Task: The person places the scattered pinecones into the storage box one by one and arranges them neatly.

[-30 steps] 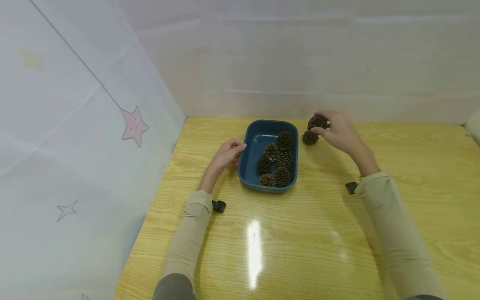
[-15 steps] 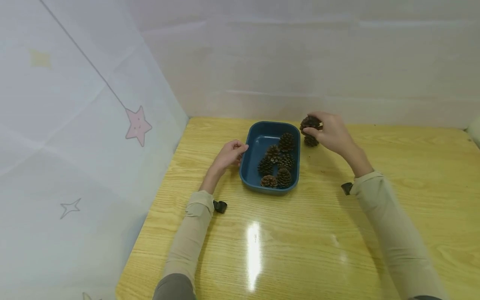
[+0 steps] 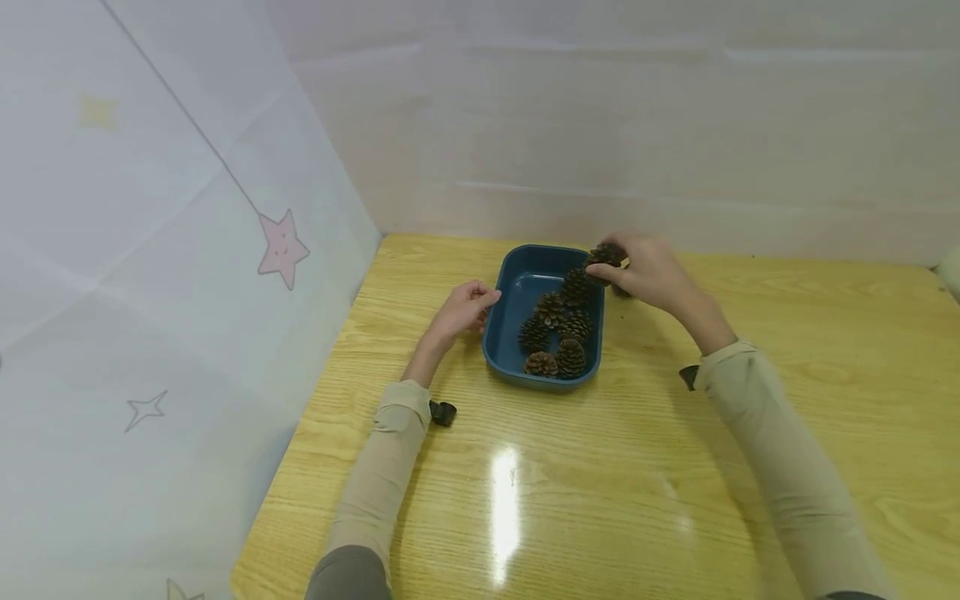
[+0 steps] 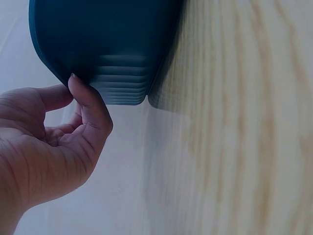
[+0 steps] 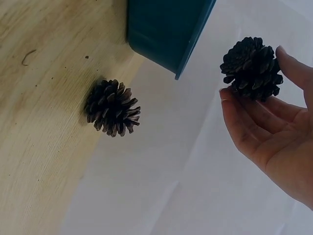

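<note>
A dark blue rectangular tub (image 3: pixel 512 377) stands on the table with several brown pine cones (image 3: pixel 550 309) inside, mostly along its right half. My left hand (image 3: pixel 462 312) pinches the tub's left rim between thumb and forefinger; the left wrist view shows these fingertips at the rim of the tub (image 4: pixel 122 44). Over the tub's far right corner, my right hand (image 3: pixel 651 271) holds a pine cone (image 5: pixel 252 68) between thumb and fingers. Another pine cone (image 5: pixel 112 107) lies on the table just right of the tub, mostly hidden behind my right hand in the head view.
The yellow wood-grain table (image 3: pixel 585 483) meets a pale wall covering (image 3: pixel 562 125) close behind the tub. On the left, a white sheet (image 3: pixel 187 292) with printed stars runs along the table's edge. Small dark crumbs dot the wood near the loose cone.
My right hand has carried its pine cone leftward, from above the loose cone to over the tub's far right corner. My left hand keeps its hold on the rim.
</note>
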### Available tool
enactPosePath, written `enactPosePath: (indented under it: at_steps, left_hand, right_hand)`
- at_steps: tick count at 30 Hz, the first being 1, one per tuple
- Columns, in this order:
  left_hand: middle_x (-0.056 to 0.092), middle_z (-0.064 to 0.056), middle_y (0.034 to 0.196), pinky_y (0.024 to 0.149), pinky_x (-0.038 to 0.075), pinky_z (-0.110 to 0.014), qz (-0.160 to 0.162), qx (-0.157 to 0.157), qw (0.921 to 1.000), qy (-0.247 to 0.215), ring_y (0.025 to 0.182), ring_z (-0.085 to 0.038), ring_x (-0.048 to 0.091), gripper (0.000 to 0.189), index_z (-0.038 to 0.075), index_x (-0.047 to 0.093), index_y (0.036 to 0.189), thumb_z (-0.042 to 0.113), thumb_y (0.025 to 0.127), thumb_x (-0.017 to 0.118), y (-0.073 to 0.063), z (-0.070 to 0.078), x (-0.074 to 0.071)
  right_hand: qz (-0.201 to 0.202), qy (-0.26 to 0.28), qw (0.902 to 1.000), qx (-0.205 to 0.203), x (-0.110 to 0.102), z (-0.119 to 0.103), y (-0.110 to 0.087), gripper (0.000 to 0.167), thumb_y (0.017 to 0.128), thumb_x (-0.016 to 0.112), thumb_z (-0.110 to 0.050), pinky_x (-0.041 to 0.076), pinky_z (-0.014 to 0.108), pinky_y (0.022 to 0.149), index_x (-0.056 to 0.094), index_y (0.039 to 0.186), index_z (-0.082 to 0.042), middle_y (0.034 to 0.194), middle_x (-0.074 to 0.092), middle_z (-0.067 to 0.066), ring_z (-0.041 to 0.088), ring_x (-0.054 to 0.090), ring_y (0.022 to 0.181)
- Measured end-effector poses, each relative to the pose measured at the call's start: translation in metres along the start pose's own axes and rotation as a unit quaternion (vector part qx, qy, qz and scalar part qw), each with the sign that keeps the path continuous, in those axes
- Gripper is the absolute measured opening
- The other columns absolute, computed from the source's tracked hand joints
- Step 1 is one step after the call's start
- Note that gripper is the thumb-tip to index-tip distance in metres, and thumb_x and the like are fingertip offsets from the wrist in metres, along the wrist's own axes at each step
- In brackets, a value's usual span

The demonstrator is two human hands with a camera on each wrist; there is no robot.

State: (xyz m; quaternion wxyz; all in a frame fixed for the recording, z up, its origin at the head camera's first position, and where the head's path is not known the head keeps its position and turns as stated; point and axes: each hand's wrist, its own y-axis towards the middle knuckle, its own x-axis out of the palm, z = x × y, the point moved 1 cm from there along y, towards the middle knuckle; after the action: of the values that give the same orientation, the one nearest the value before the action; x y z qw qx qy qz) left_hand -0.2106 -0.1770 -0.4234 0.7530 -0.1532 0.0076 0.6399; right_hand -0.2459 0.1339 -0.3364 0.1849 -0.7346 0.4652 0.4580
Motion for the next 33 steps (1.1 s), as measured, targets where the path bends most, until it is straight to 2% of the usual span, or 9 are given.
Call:
enactPosePath:
  at_steps: [6,11,19,33]
  left_hand:
    - [0.059,-0.006,0.092,0.062,0.050,-0.032,-0.001,0.003,1.0000,0.001,0.069,-0.018,0.055,0.029,0.002,0.062,0.116,0.030,0.107,0.060,0.002,-0.001,0.002]
    - [0.058,-0.006,0.091,0.061,0.050,-0.032,0.001,0.005,1.0000,-0.001,0.068,-0.018,0.055,0.027,0.003,0.062,0.113,0.030,0.107,0.060,0.002,-0.001,0.002]
    - [0.059,-0.007,0.093,0.064,0.051,-0.035,-0.001,0.004,1.0000,0.002,0.069,-0.017,0.056,0.033,-0.002,0.061,0.119,0.030,0.108,0.060,0.003,-0.001,0.003]
    - [0.058,-0.007,0.093,0.063,0.050,-0.034,-0.001,0.004,1.0000,-0.002,0.069,-0.018,0.055,0.032,-0.001,0.060,0.117,0.030,0.108,0.060,0.004,-0.001,0.004]
  right_hand:
    - [-0.031,-0.020,0.9993,0.002,0.006,-0.005,0.006,0.054,0.101,0.071,-0.035,0.051,0.057,0.094,0.059,0.134,0.007,0.127,0.064,0.028,0.042,0.062,0.113]
    - [-0.043,-0.024,0.9988,0.000,0.009,-0.009,0.010,0.058,0.101,0.072,-0.035,0.050,0.057,0.094,0.057,0.137,0.008,0.128,0.062,0.030,0.043,0.062,0.112]
    - [-0.058,-0.013,0.9982,-0.005,0.015,-0.011,0.016,0.057,0.100,0.073,-0.033,0.050,0.057,0.097,0.056,0.136,0.007,0.129,0.062,0.028,0.043,0.061,0.117]
    - [-0.067,-0.016,0.9972,-0.026,0.024,-0.018,0.031,0.053,0.098,0.076,-0.029,0.052,0.053,0.092,0.057,0.133,0.006,0.122,0.065,0.024,0.039,0.064,0.109]
